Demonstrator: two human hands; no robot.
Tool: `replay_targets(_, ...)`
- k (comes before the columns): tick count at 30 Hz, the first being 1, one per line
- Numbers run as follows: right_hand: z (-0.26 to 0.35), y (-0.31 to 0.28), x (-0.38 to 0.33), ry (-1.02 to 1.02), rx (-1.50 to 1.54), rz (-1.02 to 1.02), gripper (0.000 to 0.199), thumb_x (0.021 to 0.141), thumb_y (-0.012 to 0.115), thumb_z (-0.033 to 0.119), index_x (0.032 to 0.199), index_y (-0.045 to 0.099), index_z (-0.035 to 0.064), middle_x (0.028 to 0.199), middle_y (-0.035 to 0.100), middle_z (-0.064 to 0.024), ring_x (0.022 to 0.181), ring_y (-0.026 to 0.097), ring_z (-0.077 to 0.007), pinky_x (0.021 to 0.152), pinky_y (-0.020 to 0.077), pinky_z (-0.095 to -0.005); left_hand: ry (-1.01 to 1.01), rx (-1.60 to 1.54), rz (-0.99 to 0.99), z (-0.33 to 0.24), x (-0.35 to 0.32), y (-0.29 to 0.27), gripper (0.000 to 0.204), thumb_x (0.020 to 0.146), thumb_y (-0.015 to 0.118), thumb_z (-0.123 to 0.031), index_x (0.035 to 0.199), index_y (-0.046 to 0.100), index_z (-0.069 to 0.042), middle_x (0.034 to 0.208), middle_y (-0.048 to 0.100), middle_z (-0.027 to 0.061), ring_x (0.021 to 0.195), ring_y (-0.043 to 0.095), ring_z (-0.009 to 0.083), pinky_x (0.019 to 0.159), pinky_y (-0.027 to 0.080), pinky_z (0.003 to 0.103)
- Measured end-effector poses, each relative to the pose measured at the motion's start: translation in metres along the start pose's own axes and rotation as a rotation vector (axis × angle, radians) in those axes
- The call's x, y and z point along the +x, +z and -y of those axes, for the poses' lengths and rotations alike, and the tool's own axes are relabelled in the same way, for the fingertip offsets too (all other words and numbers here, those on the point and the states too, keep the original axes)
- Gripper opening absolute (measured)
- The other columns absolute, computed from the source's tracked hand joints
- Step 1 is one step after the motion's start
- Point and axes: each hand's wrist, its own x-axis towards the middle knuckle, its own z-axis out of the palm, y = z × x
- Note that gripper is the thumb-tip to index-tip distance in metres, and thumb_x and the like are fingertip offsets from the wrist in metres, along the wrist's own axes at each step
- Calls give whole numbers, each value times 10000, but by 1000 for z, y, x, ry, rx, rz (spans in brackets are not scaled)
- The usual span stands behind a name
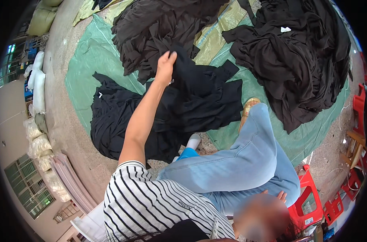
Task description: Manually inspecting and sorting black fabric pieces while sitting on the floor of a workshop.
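Observation:
My left hand [164, 69] is stretched out ahead with its fingers closed on the edge of a black garment [182, 66]. The cloth rises from the black garments [199, 99] spread in front of me. Low at the right, my right hand [281, 196] is beside my jeans-clad thigh, mostly hidden by a blur. Its visible fingertips are apart, and no held thing shows there. A bunched heap of black garments [115, 117] with a small white tag lies to the left, joining the spread ones.
Large dark piles of clothing stand at the far middle [155, 30] and right [290, 56]. Green sheeting [86, 60] and yellow woven sheeting [213, 40] lie under them. A red stool [308, 193] is close at my right; pale bags [38, 137] line the left wall.

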Motion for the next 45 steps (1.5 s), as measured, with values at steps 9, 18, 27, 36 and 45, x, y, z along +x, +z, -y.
replay_targets(9,9,3,-4,34,-20,56,500,918,650,274,1377,520,122,1464,479,-72,1366,404,-311,1145,203,-532,-14,243,6,107,8,99,193,977,566,-197,999,576,-6,903,611,53,852,576,180,814,470,328)
replay_targets(18,1,-5,-13,90,-54,88,464,895,669,196,1334,568,83,1463,471,-108,1364,382,-365,1123,258,-520,-181,1676,323,128,30,77,1320,609,665,-829,1579,101,-135,1597,229,168,1513,100,303,1187,57,583)
replay_targets(27,3,-2,-8,67,-64,104,422,893,675,186,1291,604,64,1427,495,-122,1338,401,-377,1109,276,-528,28,2069,983,153,-116,105,1460,483,774,-782,1567,-97,-338,1473,243,397,1350,283,556,1055,140,760)
replay_targets(36,8,-7,-5,33,-67,122,385,905,669,196,1269,622,79,1431,497,-124,1356,386,-387,1109,285,-520,253,1963,756,219,-110,95,788,836,640,-176,1531,275,-243,1174,557,252,1144,530,408,1109,155,706)
replay_targets(45,23,-8,-5,-16,139,-6,359,907,661,208,1256,633,125,1328,605,-44,1321,477,-308,1151,209,-513,28,526,27,7,-107,5,391,640,796,-36,995,675,75,938,718,106,809,695,226,767,568,360)
